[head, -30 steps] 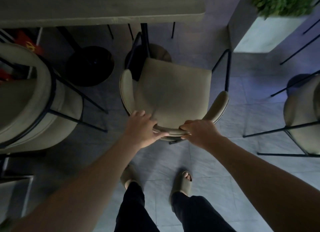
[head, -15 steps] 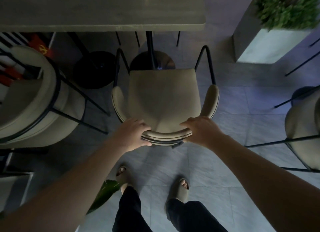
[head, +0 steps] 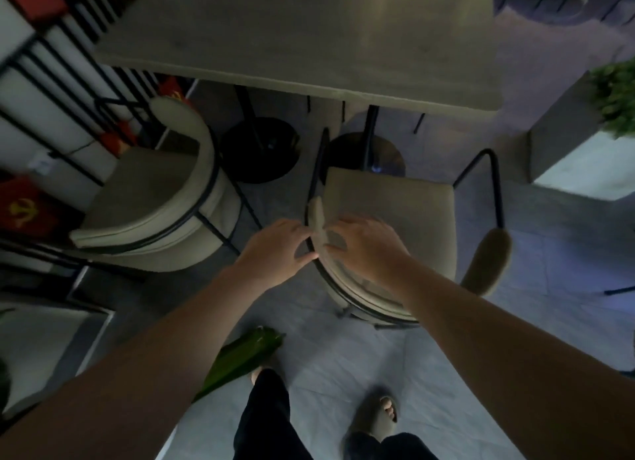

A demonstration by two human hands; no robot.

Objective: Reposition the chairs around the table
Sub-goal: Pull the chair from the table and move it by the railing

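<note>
A beige padded chair (head: 395, 212) with a black metal frame stands in front of me, its seat facing the grey table (head: 295, 36). My left hand (head: 275, 250) is at the chair's left armrest, fingers apart, thumb touching the black frame. Over the curved backrest beside it lies my right hand (head: 367, 246), fingers spread and not clenched. A second beige chair (head: 147, 198) stands to the left, turned sideways to the table.
Two round black table bases (head: 261, 150) (head: 364, 153) sit under the table. A grey planter (head: 577, 150) with a green plant stands at right. A black railing (head: 51, 81) and red boxes (head: 24, 208) line the left. A green leaf (head: 240, 356) lies by my feet.
The chair was swung square to the table and pushed toward it. Both hands have loosened from the backrest and shifted to its left side, and my view has turned left.
</note>
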